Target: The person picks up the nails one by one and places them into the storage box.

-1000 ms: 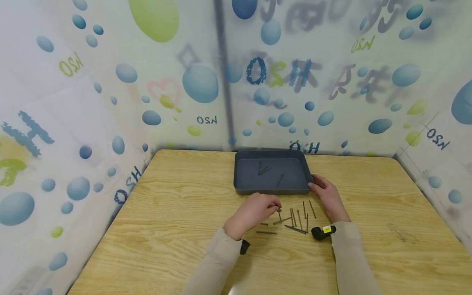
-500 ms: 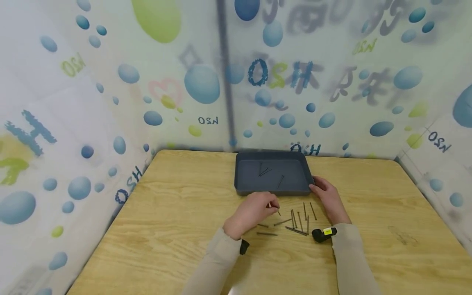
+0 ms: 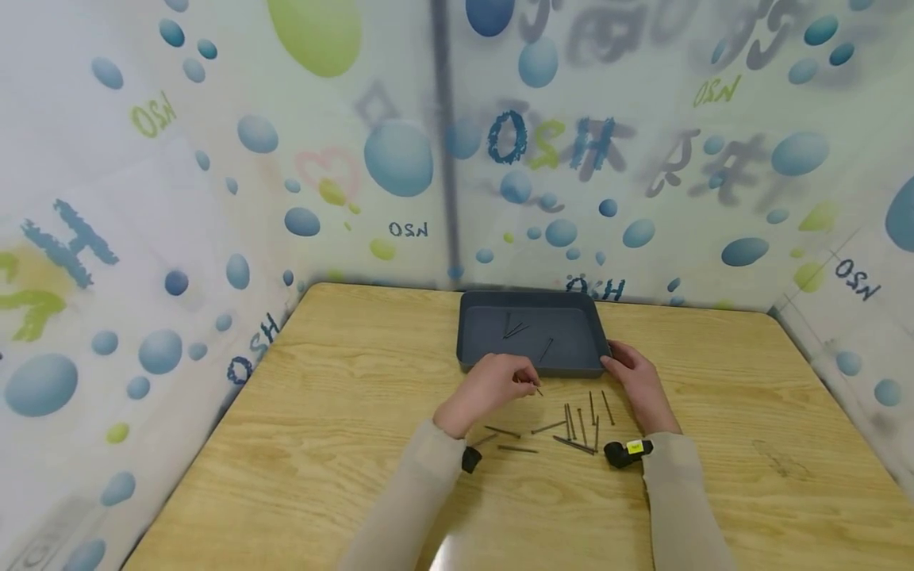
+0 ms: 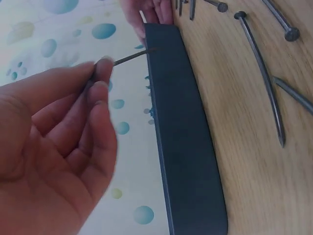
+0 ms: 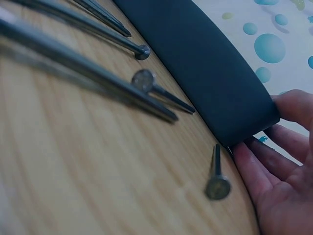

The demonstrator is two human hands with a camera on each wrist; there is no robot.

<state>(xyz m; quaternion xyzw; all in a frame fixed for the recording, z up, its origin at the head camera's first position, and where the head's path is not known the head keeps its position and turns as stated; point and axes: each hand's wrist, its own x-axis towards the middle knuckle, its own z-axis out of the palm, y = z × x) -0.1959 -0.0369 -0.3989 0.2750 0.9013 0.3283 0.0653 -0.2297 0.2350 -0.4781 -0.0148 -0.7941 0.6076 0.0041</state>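
Observation:
My left hand pinches a nail between thumb and fingertips, near the front wall of a dark grey tray. In the left wrist view the nail's free end overlaps the tray's upper edge. At the tray's front right corner my right hand grips it, thumb at the rim and fingers lower on the side. Several nails lie inside the tray. More loose nails are scattered on the table in front of it, between my two arms.
The wooden table reaches back to a wall covering printed with blue and green drops. Black wrist cameras sit on both wrists; the right one has a yellow label. One nail lies close to the right hand.
My left hand, holding the nail, has risen from the loose nails and moved toward the tray. More nails show under the left wrist. The right hand stays at the tray corner.

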